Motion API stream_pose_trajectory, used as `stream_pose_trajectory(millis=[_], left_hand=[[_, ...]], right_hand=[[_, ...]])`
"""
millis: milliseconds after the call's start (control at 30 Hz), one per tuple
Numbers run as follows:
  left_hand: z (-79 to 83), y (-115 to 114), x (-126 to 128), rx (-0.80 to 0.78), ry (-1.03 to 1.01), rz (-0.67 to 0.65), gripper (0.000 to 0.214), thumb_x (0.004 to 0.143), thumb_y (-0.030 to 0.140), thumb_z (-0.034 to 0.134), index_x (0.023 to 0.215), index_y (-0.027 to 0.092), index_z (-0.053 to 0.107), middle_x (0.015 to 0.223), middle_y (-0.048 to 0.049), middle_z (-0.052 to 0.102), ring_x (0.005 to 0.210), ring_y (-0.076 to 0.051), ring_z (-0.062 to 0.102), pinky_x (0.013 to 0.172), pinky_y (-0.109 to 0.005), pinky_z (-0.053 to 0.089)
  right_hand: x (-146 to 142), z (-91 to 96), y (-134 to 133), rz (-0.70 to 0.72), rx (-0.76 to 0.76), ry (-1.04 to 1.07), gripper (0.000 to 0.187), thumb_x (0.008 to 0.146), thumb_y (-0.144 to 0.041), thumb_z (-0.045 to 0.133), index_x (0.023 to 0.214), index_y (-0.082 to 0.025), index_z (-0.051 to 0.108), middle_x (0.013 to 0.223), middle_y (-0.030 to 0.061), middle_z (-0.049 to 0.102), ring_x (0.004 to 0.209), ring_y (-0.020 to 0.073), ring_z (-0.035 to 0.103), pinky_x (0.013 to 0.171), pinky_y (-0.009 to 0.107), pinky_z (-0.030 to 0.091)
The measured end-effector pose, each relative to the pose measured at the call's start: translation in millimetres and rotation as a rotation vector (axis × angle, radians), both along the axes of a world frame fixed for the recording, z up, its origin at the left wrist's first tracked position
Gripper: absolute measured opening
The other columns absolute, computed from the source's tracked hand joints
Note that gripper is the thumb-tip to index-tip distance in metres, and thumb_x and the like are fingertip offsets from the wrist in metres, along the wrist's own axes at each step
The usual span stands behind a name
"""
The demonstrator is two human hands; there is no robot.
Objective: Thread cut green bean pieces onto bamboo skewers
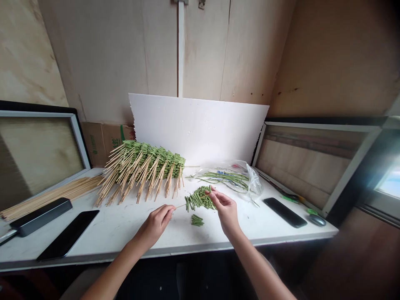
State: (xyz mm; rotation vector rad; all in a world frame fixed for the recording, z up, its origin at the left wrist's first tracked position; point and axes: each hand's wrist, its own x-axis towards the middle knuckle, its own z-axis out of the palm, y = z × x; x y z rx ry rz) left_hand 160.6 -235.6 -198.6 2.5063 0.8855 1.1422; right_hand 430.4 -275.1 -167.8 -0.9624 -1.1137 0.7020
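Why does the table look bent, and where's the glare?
Head view: the wide lens bows the table edge; glare washes out the window far right; bottom corners dark; left hand pinching the skewer and right hand on the bean pieces look sharp.

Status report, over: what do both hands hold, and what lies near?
Left hand pinches skewer end. Right hand fingers on green bean pieces threaded on it. Small loose bean pile just beside, not touching.
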Motion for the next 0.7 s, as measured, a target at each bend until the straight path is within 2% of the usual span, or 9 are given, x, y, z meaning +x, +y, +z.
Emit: stream_pose_trajectory(millis=[167, 400, 700], left_hand=[[1.1, -3.5, 5.0, 0.009, -0.021, -0.012, 0.025, 0.11, 0.03, 0.041, 0.112, 0.021, 0.064, 0.096, -0.0068, 0.07, 0.084, -0.019, 0.067, 0.078, -0.028, 0.052], [6.2, -2.3, 0.6, 0.095, -0.053, 0.023, 0.022, 0.109, 0.026, 0.045, 0.111, 0.02, 0.065, 0.092, -0.006, 0.07, 0.08, -0.017, 0.067, 0.074, -0.026, 0.051], [3.5, 1.1, -1.5, 0.034, 0.004, 0.014, 0.025, 0.11, 0.03, 0.041, 0.114, 0.022, 0.064, 0.099, -0.0079, 0.072, 0.085, -0.02, 0.069, 0.079, -0.029, 0.054]], right_hand=[[-13.3, -7.5, 0.1, 0.008, -0.015, 0.009, 0.024, 0.082, -0.05, 0.082, 0.085, -0.026, 0.083, 0.109, 0.0105, 0.081, 0.14, 0.0371, 0.056, 0.112, 0.052, 0.048], [-15.0, -7.7, -0.3, 0.063, -0.121, 0.104, 0.028, 0.076, -0.052, 0.087, 0.079, -0.025, 0.083, 0.113, 0.0115, 0.081, 0.137, 0.0374, 0.059, 0.116, 0.053, 0.045], [-12.2, -14.5, 5.2, 0.093, -0.098, 0.037, 0.03, 0.076, -0.054, 0.086, 0.079, -0.024, 0.082, 0.11, 0.0108, 0.081, 0.132, 0.0353, 0.063, 0.112, 0.048, 0.048]])
